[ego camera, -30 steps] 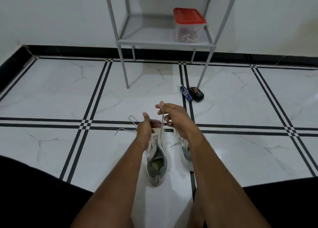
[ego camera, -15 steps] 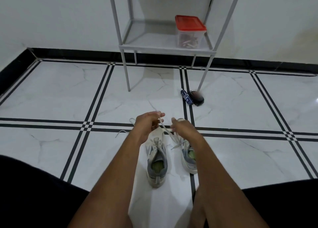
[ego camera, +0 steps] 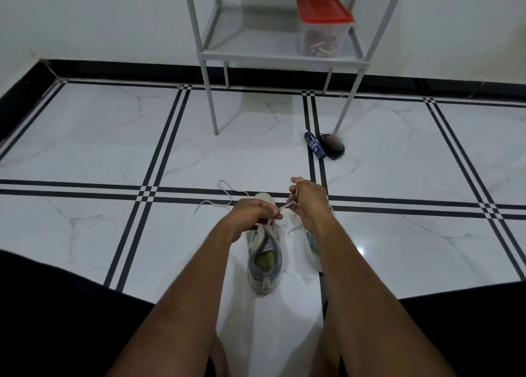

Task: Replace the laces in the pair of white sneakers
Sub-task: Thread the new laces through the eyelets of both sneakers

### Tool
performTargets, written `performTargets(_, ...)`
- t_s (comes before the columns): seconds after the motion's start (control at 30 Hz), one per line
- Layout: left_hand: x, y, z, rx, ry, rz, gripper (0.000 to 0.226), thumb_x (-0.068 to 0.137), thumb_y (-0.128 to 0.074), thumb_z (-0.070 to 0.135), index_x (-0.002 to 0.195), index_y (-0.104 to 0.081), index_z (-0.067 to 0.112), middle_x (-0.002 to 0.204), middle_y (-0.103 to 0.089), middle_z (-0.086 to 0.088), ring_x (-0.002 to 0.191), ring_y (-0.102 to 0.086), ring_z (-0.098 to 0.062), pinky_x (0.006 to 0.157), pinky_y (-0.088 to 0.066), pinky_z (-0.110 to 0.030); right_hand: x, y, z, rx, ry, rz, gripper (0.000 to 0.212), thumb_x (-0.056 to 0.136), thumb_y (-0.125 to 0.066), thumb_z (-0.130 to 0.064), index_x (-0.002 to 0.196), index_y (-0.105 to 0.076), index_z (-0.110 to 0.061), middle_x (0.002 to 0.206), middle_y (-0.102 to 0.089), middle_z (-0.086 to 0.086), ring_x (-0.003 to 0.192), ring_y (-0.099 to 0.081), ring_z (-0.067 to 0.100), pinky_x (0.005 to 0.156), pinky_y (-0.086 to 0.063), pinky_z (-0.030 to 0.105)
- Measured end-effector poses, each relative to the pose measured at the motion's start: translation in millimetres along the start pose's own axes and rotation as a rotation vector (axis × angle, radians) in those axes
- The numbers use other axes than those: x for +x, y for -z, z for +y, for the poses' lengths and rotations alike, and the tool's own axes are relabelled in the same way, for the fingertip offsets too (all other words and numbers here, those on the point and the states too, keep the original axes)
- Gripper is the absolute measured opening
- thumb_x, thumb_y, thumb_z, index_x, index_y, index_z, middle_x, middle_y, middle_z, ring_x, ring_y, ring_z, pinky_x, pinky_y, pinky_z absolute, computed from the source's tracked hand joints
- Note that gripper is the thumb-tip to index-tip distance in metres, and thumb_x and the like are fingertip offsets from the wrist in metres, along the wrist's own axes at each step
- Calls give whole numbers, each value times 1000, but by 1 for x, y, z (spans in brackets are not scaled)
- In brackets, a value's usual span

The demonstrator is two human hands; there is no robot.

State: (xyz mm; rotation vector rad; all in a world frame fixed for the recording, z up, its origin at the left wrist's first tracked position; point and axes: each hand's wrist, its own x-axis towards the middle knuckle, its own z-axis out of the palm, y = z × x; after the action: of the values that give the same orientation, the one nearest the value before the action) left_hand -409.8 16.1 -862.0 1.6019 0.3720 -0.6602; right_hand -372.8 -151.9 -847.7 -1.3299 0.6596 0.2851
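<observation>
Two white sneakers stand side by side on the floor between my legs. The left sneaker [ego camera: 264, 260] shows its grey collar and green insole. The right sneaker [ego camera: 311, 247] is mostly hidden behind my right forearm. My left hand [ego camera: 250, 210] hovers over the left sneaker's tongue and pinches its white lace [ego camera: 286, 205]. That lace runs to my right hand [ego camera: 308, 197], which grips it higher up, the end poking above the fingers. A loose white lace [ego camera: 223, 196] lies curled on the tiles left of the shoes.
A grey metal shelf stand [ego camera: 273, 55] stands against the wall ahead, with a red-lidded clear box [ego camera: 323, 26] on it. A black pouch [ego camera: 331, 146] and a blue packet [ego camera: 313, 144] lie by its right front leg. My dark-clothed knees fill the lower corners.
My right hand has risen and drawn the lace up to the right. My left hand has lowered onto the left sneaker's tongue. The view has tilted slightly.
</observation>
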Motion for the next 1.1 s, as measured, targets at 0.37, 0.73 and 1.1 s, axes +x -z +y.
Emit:
performTargets(0.37,5,22,-58,419,125,55,41,67,-97,37,91,-79,9,81,-76,-1,69,-69,-14,60,-52,-25,13,4,35,-378,169,25,25,107,-62,-18,87,-72,-8,86,-76,10,55,-59,11,64,-58,31)
performTargets(0.73,6,34,-79,-7,155,149,24,86,-69,-7,98,-80,10,97,-80,-14,88,-75,-24,79,-64,-30,0,5,75,-933,338,-166,13,93,-66,-16,86,-76,-19,86,-77,-3,77,-74,15,77,-61,33)
performTargets(1.1,11,33,-91,-60,165,139,28,87,-66,-5,102,-81,12,101,-80,-11,93,-74,-20,85,-63,-31,-15,-1,106,-1382,553,-178,23,102,-58,-37,101,-75,-22,113,-56,4,92,-67,27,82,-57,41)
